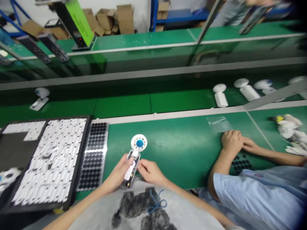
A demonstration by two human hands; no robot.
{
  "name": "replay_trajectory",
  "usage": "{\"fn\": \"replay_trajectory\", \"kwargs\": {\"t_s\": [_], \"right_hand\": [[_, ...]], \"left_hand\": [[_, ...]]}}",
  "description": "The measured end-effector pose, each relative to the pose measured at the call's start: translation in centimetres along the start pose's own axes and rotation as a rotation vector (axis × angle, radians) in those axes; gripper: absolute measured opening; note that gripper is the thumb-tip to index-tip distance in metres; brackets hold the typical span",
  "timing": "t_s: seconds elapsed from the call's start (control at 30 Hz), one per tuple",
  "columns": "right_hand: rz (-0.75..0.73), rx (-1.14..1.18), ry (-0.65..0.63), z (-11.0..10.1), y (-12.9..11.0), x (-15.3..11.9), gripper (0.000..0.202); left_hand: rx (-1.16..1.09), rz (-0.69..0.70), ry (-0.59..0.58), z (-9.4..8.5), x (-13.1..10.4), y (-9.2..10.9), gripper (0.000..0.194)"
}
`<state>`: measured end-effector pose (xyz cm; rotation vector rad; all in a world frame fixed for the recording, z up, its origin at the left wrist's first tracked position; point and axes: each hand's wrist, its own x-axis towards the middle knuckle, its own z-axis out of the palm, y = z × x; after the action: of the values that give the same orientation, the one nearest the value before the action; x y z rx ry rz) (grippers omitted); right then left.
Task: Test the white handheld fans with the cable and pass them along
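In front of my body I hold a small white handheld fan (139,142) with a round grille and a blue centre. Its handle is open, so parts inside show. My left hand (120,169) is closed round the left side of the handle, thumb on top. At the handle's right edge, my right hand (151,171) has its fingers curled in and touching it; the fingertips are partly hidden. To the left lies a clear sheet with rows of black round pads (92,159). Beyond that is a black tray (89,127) of white handle shells (55,159).
A co-worker's hands (232,142) rest on the green bench (172,137) at right, near a clear plastic bag (218,124) and loose black discs (242,162). Several white fans (220,95) stand on the green conveyor (124,102) behind, with another fan (40,99) at left.
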<state>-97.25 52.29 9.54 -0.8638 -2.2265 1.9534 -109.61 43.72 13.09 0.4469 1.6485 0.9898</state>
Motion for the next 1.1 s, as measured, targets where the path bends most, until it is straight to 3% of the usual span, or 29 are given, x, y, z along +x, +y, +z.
{"fn": "replay_trajectory", "kwargs": {"t_s": [0.13, 0.27, 0.37, 0.43, 0.57, 0.67, 0.73, 0.8, 0.87, 0.97, 1.1], "right_hand": [[0.097, 0.227, 0.136, -1.2, 1.8, 0.9, 0.023], [0.183, 0.347, 0.379, -5.5, 4.2, -0.5, 0.031], [0.221, 0.362, 0.477, -8.0, 6.1, -1.7, 0.033], [0.215, 0.387, 0.497, -8.6, 6.8, -1.8, 0.034], [0.177, 0.444, 0.486, -8.4, 6.5, -0.9, 0.038], [0.162, 0.465, 0.497, -8.3, 5.6, -0.7, 0.037], [0.158, 0.462, 0.538, -8.1, 5.1, -0.8, 0.038], [0.147, 0.452, 0.571, -7.8, 5.0, -0.9, 0.039], [0.139, 0.469, 0.577, -7.3, 4.9, -0.7, 0.041], [0.169, 0.631, 0.510, -5.8, 4.8, -0.1, 0.049], [0.258, 0.684, 0.453, -3.0, 4.2, -0.1, 0.056]], "left_hand": [[-0.047, -0.077, 0.023, 0.8, 2.6, 0.9, 0.045], [-0.139, -0.174, 0.139, 0.9, 5.8, 2.2, 0.051], [-0.143, -0.192, 0.033, 1.8, 9.0, 3.6, 0.049], [-0.139, -0.149, -0.076, 3.6, 11.8, 4.6, 0.047], [-0.125, 0.014, -0.281, 9.1, 18.1, 6.1, 0.045], [0.094, 0.118, -0.215, 12.2, 21.6, 6.5, 0.052], [0.224, 0.155, -0.095, 12.7, 22.6, 6.3, 0.064], [0.285, 0.190, -0.026, 11.7, 22.4, 5.5, 0.079], [0.321, 0.231, -0.019, 9.3, 21.4, 4.0, 0.084], [0.344, 0.275, 0.015, 3.5, 18.9, 1.2, 0.075], [0.310, 0.303, 0.259, -5.2, 15.2, -0.9, 0.059]]}}
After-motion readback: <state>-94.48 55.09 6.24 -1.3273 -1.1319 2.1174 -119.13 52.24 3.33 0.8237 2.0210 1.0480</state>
